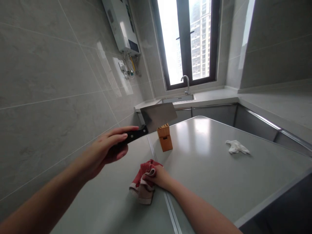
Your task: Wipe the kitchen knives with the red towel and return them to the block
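My left hand [114,143] is closed around the black handle of a cleaver [158,115], held up above the table with its broad blade pointing right. Low over the table's middle seam, my right hand [158,175] grips a bunched red and pale cloth [143,183]. Just behind the cloth stands a small wooden knife block [165,139], upright, with slots in its top. The cleaver's blade appears above and partly behind the top of the block in this view; I cannot tell how far apart they are.
A crumpled white tissue [237,147] lies on the right half of the pale folding table [200,175]. Beyond the table are a counter [214,95], a sink with a faucet [187,85] and a window. A water heater [123,26] hangs on the tiled left wall.
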A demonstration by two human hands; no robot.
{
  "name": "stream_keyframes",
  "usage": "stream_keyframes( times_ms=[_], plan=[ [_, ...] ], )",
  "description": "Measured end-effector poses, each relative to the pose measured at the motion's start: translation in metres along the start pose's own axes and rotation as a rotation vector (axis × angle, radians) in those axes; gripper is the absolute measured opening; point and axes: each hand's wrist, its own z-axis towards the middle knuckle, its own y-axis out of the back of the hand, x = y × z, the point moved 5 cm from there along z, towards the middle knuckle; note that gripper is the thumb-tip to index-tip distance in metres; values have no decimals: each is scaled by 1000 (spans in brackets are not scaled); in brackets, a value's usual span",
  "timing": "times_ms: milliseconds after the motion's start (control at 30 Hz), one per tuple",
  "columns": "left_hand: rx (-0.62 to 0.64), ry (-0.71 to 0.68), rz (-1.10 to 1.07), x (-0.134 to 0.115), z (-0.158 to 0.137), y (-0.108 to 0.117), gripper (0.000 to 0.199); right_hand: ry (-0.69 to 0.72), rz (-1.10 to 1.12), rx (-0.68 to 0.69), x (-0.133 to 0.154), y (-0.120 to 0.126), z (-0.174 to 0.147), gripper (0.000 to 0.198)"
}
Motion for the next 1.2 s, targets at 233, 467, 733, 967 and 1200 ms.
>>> stream_keyframes(
  times_ms=[233,467,733,967,1200],
  plan=[
    [86,7,36,-61,35,-16,37,71,-53,-45,-1,-2,2,34],
    [47,-4,38,-101,60,-19,29,73,-64,-34,1,0,1,32],
    [3,-178,-105,-118,81,-27,23,78,-87,-26,0,-1,1,35],
    [44,-269,-60,-132,92,-50,16,91,-109,-20,2,0,1,34],
    [56,-320,59,-140,90,-76,19,105,-118,-7,3,-1,1,35]
  ],
)
